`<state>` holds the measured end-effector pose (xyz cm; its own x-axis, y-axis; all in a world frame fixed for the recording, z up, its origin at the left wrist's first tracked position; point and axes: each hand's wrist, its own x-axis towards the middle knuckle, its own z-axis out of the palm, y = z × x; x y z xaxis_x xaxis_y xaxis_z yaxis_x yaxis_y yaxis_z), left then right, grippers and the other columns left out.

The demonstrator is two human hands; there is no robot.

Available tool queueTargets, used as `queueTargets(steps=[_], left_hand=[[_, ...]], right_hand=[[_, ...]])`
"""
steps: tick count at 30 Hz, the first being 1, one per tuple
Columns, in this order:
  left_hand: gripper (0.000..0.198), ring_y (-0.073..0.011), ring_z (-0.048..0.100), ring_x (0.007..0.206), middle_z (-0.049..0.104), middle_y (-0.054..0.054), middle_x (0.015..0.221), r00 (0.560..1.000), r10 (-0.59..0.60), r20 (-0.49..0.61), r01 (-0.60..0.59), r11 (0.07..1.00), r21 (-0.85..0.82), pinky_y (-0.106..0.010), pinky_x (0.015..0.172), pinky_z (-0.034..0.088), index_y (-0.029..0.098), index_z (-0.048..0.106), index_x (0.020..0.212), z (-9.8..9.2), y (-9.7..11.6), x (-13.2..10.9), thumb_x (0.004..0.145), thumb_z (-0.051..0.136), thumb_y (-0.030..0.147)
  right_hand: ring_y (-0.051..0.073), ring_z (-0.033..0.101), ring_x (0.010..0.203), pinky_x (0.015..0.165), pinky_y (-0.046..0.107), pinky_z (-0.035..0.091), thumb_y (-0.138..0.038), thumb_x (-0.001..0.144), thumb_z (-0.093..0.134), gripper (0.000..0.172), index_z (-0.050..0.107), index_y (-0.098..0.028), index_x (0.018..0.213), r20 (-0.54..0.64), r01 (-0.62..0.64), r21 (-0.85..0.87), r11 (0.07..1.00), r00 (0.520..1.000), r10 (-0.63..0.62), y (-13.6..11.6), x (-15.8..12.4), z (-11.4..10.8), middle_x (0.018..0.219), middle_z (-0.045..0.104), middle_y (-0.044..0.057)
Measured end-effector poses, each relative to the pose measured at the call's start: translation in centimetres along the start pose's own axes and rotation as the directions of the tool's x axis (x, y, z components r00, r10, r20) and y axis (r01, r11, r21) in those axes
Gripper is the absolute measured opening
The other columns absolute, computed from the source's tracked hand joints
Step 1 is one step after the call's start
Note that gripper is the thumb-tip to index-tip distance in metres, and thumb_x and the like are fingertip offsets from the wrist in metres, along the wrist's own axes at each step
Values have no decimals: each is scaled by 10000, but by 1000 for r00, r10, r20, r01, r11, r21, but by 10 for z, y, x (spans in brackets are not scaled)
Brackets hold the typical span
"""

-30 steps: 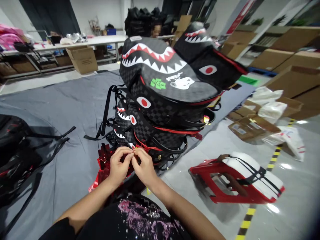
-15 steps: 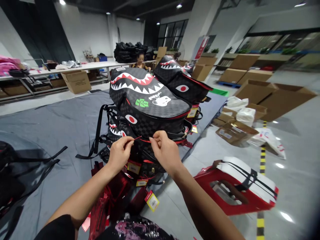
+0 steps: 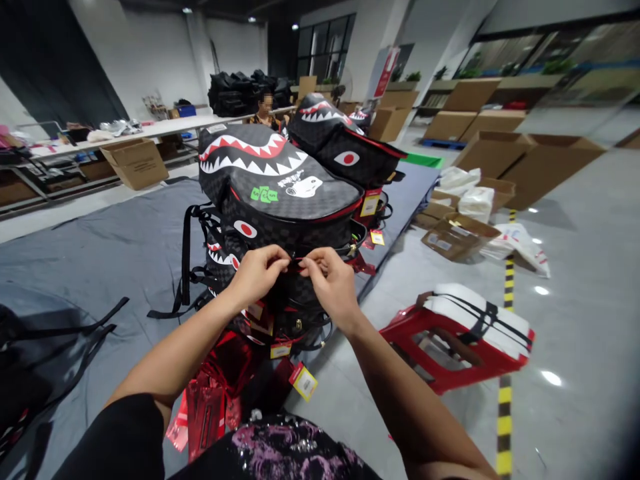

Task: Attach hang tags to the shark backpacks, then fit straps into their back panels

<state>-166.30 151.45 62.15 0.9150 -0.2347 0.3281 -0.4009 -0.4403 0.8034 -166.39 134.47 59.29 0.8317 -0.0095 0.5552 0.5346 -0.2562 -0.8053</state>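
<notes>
A pile of black checkered backpacks with shark-mouth prints [image 3: 273,183] rises in front of me, yellow hang tags [image 3: 304,381] dangling from its lower bags. My left hand [image 3: 257,272] and my right hand [image 3: 327,280] meet at the red-trimmed edge of one bag in the pile, just under the top one. Both pinch something thin between thumb and fingers, too small to name. A second stack of the same backpacks [image 3: 340,137] stands behind to the right. Shiny red bags [image 3: 213,393] lie at the foot of the pile near my lap.
A red stool with a white strapped cushion [image 3: 465,333] lies tipped on the glossy floor at right. Cardboard boxes [image 3: 505,160] and white bags fill the right side. A grey cloth [image 3: 115,240] covers the floor at left. A person [image 3: 267,110] sits behind the stacks by a long table.
My hands, half a second ago apart with a thin red string stretched between them, have come together at the bag's edge. The view has tilted up from the low pile.
</notes>
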Motion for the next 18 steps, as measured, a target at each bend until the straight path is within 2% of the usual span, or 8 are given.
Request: queueTargets(steps=[3,5,7,9,12,14,16,18], left_hand=[[214,-98,615,530,684,4,736,954,-98,282,199,912,-357,-206,521,478,170,581,1039,-8,2,-3,892,597,324],[393,-132,696,675,722,-35,855,910,-72,409,273,846,-458,-227,604,544,179,533,1189,-16,2,-8,857,677,333],[536,-174,720,887,730,-74,989,903,-31,429,269,820,-505,-255,736,579,190,537,1257,-24,-1,-14,782,774,267],[625,-200,713,962,724,-88,1040,909,-28,415,269,801,-535,-271,783,588,192,567,1272,-28,-7,-19,708,835,205],[666,-201,725,867,725,-70,991,925,-45,377,267,784,-560,-273,708,604,202,590,1268,-27,-19,-28,662,867,201],[636,-178,718,828,717,-45,966,950,-38,310,212,806,-553,-256,681,601,216,606,1238,-23,-27,-34,658,869,215],[559,-144,701,796,703,-19,934,983,-33,178,124,838,-531,-231,675,590,221,622,1186,-17,-34,-38,680,858,243],[440,-109,673,733,686,5,878,999,-41,-28,21,863,-505,-203,645,570,216,636,1097,-11,-38,-39,714,838,291]], right_hand=[[113,669,658,634,240,529,-290,926,556,92,525,-207,903,-165,-1,112,994,986,19,-5,0,-4,844,688,4],[93,655,620,586,214,515,-329,939,557,136,484,-217,912,-221,0,212,977,974,48,-7,0,-5,881,698,4],[77,647,591,538,189,499,-385,953,546,192,434,-234,915,-205,1,317,948,976,68,-8,1,-2,911,703,-4],[67,654,597,518,173,490,-453,969,509,240,392,-249,925,-172,-9,379,925,982,80,-8,2,1,941,700,-14],[66,676,644,526,165,492,-521,984,443,272,364,-263,948,-136,-24,403,915,987,86,-5,4,6,953,683,-28],[65,666,620,525,169,496,-532,991,420,273,358,-268,958,-143,2,425,905,988,65,-4,6,9,901,672,-41],[62,633,563,512,173,494,-527,989,439,273,361,-269,951,-174,53,450,892,984,29,-2,9,11,822,655,-57],[60,590,516,489,173,482,-515,975,488,272,384,-266,942,-194,87,452,888,981,2,-3,11,13,757,625,-70]])
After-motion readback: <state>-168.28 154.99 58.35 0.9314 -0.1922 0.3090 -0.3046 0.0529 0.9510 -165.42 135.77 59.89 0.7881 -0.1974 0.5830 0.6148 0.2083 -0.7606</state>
